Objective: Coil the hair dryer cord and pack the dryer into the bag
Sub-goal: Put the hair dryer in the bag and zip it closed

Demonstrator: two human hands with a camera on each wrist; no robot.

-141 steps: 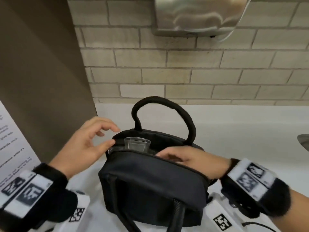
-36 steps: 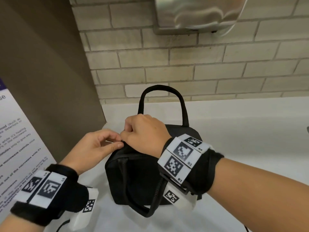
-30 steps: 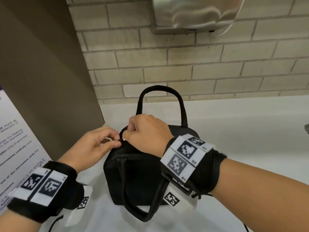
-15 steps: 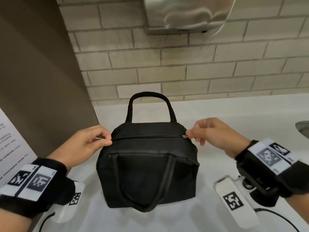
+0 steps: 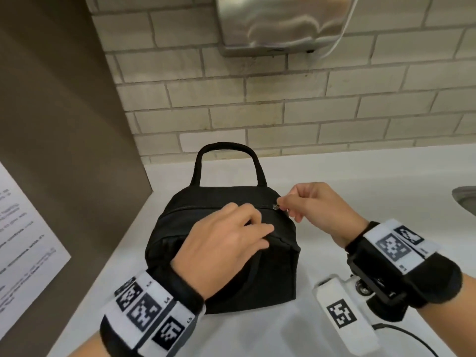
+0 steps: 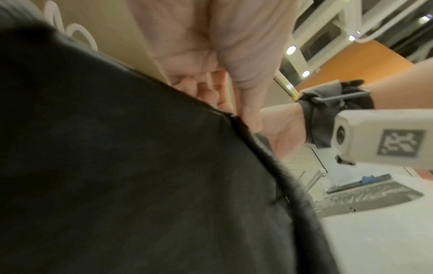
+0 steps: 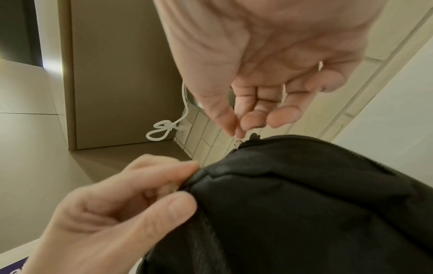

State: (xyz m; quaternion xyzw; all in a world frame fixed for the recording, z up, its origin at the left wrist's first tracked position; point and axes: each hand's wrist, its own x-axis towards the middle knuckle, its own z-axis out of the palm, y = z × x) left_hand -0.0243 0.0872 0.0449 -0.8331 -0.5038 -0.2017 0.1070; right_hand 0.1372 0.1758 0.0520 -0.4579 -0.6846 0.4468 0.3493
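The black bag (image 5: 180, 222) stands zipped on the white counter (image 5: 373, 181), its far handle (image 5: 226, 148) upright. The hair dryer and its cord are hidden inside. My right hand (image 5: 283, 203) pinches the zipper pull (image 5: 275, 206) at the right end of the zip; the right wrist view shows thumb and forefinger of that hand (image 7: 235, 132) on the pull (image 7: 237, 143). My left hand (image 5: 260, 235) lies over the bag's front right top corner and pinches the fabric seam (image 7: 187, 185). The left wrist view is mostly filled by the bag (image 6: 140, 166).
A steel wall-mounted hand dryer (image 5: 280, 21) hangs on the brick wall above the bag. A brown partition (image 5: 51, 124) with a printed sign (image 5: 23, 240) closes off the left. A sink rim (image 5: 466, 199) shows at the far right.
My right hand pulled the zip from the bag's left end to its right end, closing the bag. My left hand moved from the left end to the front right corner.
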